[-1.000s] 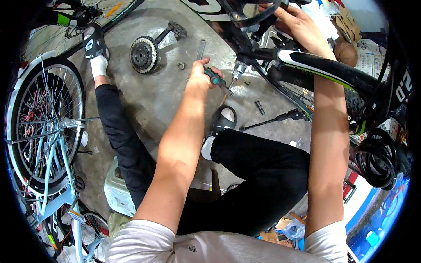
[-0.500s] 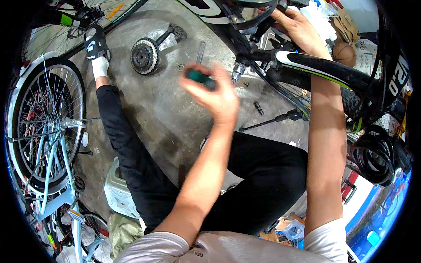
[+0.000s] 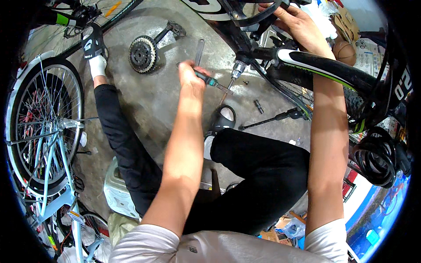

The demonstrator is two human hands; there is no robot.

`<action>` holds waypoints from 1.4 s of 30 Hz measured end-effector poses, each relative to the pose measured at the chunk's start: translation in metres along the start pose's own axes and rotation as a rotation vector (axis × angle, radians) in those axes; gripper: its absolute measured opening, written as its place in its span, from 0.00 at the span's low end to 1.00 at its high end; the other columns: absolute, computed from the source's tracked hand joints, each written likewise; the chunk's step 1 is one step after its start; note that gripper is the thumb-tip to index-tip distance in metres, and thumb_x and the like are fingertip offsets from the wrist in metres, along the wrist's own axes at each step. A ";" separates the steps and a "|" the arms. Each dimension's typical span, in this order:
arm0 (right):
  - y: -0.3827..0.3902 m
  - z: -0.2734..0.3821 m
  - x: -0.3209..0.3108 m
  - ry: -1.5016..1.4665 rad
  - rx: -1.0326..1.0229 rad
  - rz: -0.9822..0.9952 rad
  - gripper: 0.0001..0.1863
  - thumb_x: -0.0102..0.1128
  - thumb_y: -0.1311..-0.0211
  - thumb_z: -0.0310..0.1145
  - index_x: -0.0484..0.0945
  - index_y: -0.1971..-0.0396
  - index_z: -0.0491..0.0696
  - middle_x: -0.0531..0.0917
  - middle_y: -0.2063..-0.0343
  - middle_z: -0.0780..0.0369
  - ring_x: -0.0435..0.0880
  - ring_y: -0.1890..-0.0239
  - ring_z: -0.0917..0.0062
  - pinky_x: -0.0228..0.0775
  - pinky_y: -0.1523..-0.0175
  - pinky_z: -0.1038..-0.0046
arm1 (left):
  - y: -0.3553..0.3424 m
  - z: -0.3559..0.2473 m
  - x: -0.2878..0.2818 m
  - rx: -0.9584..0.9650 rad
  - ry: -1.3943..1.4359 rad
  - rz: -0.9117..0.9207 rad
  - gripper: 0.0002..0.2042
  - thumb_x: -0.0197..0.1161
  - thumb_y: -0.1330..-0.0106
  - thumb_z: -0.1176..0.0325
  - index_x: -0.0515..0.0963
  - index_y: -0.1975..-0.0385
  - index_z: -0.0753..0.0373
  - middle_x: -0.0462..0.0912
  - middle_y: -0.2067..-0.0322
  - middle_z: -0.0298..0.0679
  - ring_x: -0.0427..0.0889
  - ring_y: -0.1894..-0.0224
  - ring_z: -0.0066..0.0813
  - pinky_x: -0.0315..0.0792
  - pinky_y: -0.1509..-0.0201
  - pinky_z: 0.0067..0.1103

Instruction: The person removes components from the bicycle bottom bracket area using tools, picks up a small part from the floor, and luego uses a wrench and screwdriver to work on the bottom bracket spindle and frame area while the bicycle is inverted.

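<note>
My left hand [image 3: 191, 75] is closed round a tool with a green and black handle [image 3: 209, 80], which looks like a screwdriver. Its metal shaft crosses a thin brownish rod [image 3: 226, 92] that slants down from a silver cylindrical fitting [image 3: 239, 69] on the black bicycle frame [image 3: 234, 37]. Up by the frame, my right hand [image 3: 302, 33] is curled against a black part of the bicycle; its fingertips are partly hidden. Beyond my left hand an open-end wrench [image 3: 200, 50] lies on the concrete. A chainring with crank arm and pedal [image 3: 143, 54] rests farther left.
A light blue bicycle [image 3: 51, 144] stands at the left. My shoes [image 3: 94, 46] are on the floor. Near the frame lie a small black cylinder [image 3: 258, 106], a kickstand [image 3: 272, 120] and a bicycle tyre [image 3: 351, 98]. A pale plastic stool [image 3: 118, 193] is beside my leg.
My left hand has moved left and turned, bringing the tool's metal shaft across the rod. My right hand stays by the frame. My right shoe now shows below the rod.
</note>
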State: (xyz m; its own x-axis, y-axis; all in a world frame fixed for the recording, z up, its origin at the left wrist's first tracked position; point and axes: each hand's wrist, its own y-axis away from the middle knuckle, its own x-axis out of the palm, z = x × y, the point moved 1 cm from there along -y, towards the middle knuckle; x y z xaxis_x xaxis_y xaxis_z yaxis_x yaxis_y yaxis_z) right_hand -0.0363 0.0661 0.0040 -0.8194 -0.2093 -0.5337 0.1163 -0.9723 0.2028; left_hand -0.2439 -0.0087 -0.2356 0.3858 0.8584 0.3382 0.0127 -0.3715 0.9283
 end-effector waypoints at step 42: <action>-0.020 -0.028 -0.009 0.177 -0.267 0.070 0.24 0.56 0.30 0.50 0.83 0.48 0.47 0.85 0.53 0.60 0.82 0.49 0.77 0.68 0.42 0.78 | -0.005 -0.011 -0.008 -0.053 -0.028 0.096 0.15 0.56 0.31 0.58 0.69 0.66 0.65 0.74 0.76 0.42 0.76 0.72 0.35 0.75 0.62 0.40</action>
State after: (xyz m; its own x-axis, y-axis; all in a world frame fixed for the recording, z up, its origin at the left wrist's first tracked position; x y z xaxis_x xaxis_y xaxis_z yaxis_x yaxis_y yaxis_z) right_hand -0.0159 0.0847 -0.0181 -0.6968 -0.2686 -0.6651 0.3311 -0.9430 0.0340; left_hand -0.2567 -0.0099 -0.2408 0.4084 0.8091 0.4227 -0.0746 -0.4319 0.8988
